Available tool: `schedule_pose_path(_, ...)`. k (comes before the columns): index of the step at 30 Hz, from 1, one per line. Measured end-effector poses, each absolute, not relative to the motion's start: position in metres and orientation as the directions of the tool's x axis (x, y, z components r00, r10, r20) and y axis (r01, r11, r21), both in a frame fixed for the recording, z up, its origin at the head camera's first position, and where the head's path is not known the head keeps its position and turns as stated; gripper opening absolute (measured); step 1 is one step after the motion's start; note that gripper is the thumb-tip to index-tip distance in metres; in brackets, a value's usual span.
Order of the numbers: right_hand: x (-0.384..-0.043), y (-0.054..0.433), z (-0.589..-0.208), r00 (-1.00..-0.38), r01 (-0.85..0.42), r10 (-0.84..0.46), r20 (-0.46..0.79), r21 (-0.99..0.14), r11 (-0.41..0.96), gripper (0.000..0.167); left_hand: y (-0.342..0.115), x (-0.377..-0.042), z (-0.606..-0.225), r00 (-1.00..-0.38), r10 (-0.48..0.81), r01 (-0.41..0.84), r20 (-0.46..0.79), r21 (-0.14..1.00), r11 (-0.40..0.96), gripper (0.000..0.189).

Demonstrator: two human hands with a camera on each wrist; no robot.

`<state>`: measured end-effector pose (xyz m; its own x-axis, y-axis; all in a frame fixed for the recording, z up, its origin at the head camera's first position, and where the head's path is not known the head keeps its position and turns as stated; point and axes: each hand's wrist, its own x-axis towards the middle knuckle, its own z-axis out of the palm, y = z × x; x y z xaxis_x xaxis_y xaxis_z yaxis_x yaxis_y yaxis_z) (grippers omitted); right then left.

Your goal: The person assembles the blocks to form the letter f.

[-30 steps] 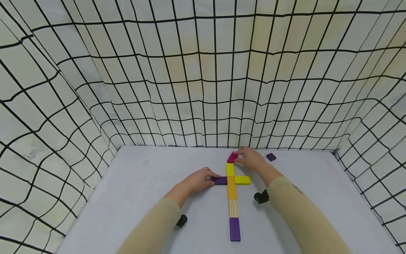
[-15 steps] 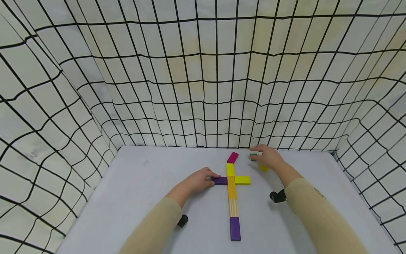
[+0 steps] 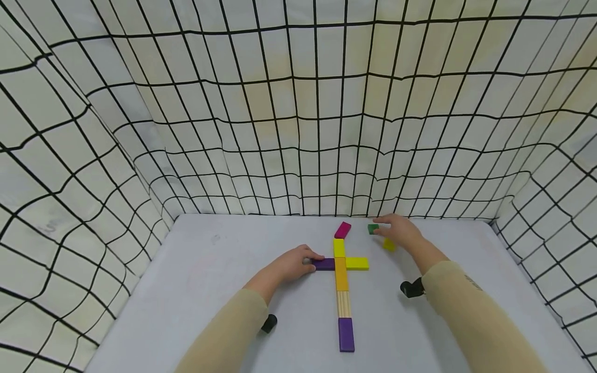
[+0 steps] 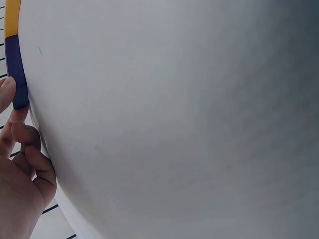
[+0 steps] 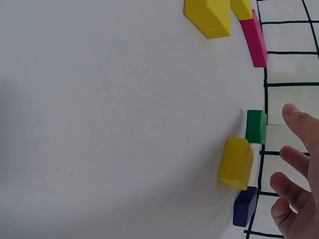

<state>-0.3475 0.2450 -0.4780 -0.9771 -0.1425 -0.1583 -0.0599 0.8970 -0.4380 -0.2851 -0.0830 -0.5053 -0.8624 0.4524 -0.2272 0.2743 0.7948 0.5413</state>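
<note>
My left hand (image 3: 294, 263) pinches the outer end of a flat purple block (image 3: 324, 264) between thumb and forefinger; in the left wrist view this dark purple block (image 4: 17, 64) meets an orange one. The purple block forms one arm of a cross laid on the table. Opposite it is a yellow block (image 3: 357, 263), with an orange block (image 3: 341, 274) between. A pink block (image 3: 342, 230) slants off the top. Thumb and fingers apart, my right hand (image 3: 400, 231) hovers by a small green block (image 3: 372, 229), holding nothing. Below it is a loose yellow block (image 5: 236, 163).
A striped wooden block (image 3: 343, 304) and a purple block (image 3: 346, 334) make up the cross's lower stem. A small dark purple block (image 5: 245, 206) lies beyond the loose yellow one, hidden by my hand in the head view. Black netting (image 3: 318, 150) over pale walls encloses the white table (image 3: 224, 269).
The right hand has let go of the pink block and moved right to the loose blocks. The green block now shows more fully. The left hand stays on the purple block.
</note>
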Motion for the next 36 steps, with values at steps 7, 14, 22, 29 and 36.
schedule_pose_path(7,-0.351,0.236,-0.485,-0.975,0.001,-0.092,-0.203,-0.417,0.909,0.046,-0.082,-0.286,-0.507,-0.856,0.466,0.283,-0.225,0.551,0.785,0.034)
schedule_pose_path(14,-0.352,0.231,-0.487,-0.978,-0.016,-0.093,-0.188,-0.378,0.926,0.043,-0.081,-0.287,-0.506,-0.858,0.459,0.275,-0.230,0.548,0.790,0.034)
schedule_pose_path(22,-0.354,0.231,-0.488,-0.979,-0.041,-0.111,-0.170,-0.373,0.927,0.035,-0.082,-0.286,-0.504,-0.861,0.454,0.272,-0.230,0.545,0.793,0.034)
schedule_pose_path(29,-0.355,0.228,-0.487,-0.981,-0.042,-0.108,-0.160,-0.370,0.928,0.032,-0.083,-0.287,-0.505,-0.861,0.452,0.268,-0.232,0.549,0.792,0.033)
schedule_pose_path(36,-0.360,0.217,-0.493,-0.980,-0.042,-0.111,-0.165,-0.374,0.926,0.034,-0.084,-0.287,-0.508,-0.859,0.454,0.267,-0.234,0.553,0.789,0.033)
